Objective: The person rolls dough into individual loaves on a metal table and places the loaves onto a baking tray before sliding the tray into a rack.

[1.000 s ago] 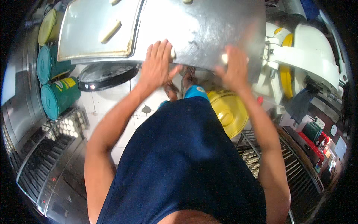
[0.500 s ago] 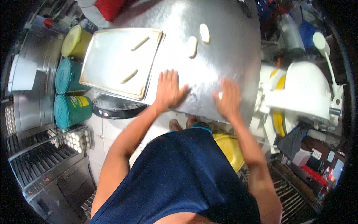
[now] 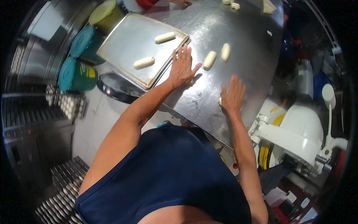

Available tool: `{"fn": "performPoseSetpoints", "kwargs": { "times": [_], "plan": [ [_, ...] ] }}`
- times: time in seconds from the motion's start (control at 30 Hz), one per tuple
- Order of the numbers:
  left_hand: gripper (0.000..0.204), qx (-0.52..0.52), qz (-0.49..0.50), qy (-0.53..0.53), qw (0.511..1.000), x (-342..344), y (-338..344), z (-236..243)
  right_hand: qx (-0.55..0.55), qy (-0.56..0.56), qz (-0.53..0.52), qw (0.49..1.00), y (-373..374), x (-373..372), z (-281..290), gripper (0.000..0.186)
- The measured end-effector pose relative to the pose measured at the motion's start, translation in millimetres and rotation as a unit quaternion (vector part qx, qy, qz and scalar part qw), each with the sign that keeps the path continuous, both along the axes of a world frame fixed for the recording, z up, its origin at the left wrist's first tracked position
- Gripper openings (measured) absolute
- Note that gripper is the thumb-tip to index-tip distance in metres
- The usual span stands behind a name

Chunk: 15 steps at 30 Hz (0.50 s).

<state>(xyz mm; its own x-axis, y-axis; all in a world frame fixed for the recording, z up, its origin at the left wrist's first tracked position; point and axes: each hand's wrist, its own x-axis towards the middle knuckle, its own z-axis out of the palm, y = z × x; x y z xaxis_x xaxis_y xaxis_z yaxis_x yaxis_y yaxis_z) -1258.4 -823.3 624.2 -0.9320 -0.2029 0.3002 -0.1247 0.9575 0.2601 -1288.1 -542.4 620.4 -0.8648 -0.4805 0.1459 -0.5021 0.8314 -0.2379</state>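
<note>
My left hand [image 3: 182, 67] is open, fingers stretched, beside the right edge of the metal baking tray [image 3: 123, 28]; nothing shows in its grip. On the tray lie two pale dough rolls, an upper roll [image 3: 165, 37] and a lower roll [image 3: 144, 62]. My right hand [image 3: 234, 95] lies flat with fingers extended over a small dough piece [image 3: 220, 101], which peeks out by the thumb and is mostly hidden under the palm. Beyond my hands, two more dough rolls rest on the steel table: a nearer roll [image 3: 209, 60] and a farther roll [image 3: 225, 52].
Small dough lumps [image 3: 235, 6] sit at the table's far side, near another person's hand [image 3: 181, 3]. A white machine [image 3: 294, 128] stands to the right of the steel table [image 3: 250, 48]. Lidded green buckets [image 3: 76, 74], a black round fan [image 3: 117, 86] and egg trays [image 3: 71, 106] stand left.
The view has swung, so the table and tray appear turned. My left hand has shifted closer to the tray's edge. The right hand stays over the dough piece.
</note>
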Motion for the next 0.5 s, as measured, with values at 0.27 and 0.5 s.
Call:
{"fn": "performPoseSetpoints", "kwargs": {
  "times": [0.27, 0.5],
  "plan": [
    [0.084, 0.049, -0.119, -0.097, 0.987, 157.5, 51.7, -13.5, 0.037, -0.091, 0.109, 0.989, 63.9, 125.6, -1.3, 0.077],
    [0.086, 0.013, 0.018, -0.032, 0.999, 24.6, 8.7, -0.1, -0.038, -0.077, 0.029, 0.996, -8.5, -1.7, 7.8, 0.077]
  ]
}}
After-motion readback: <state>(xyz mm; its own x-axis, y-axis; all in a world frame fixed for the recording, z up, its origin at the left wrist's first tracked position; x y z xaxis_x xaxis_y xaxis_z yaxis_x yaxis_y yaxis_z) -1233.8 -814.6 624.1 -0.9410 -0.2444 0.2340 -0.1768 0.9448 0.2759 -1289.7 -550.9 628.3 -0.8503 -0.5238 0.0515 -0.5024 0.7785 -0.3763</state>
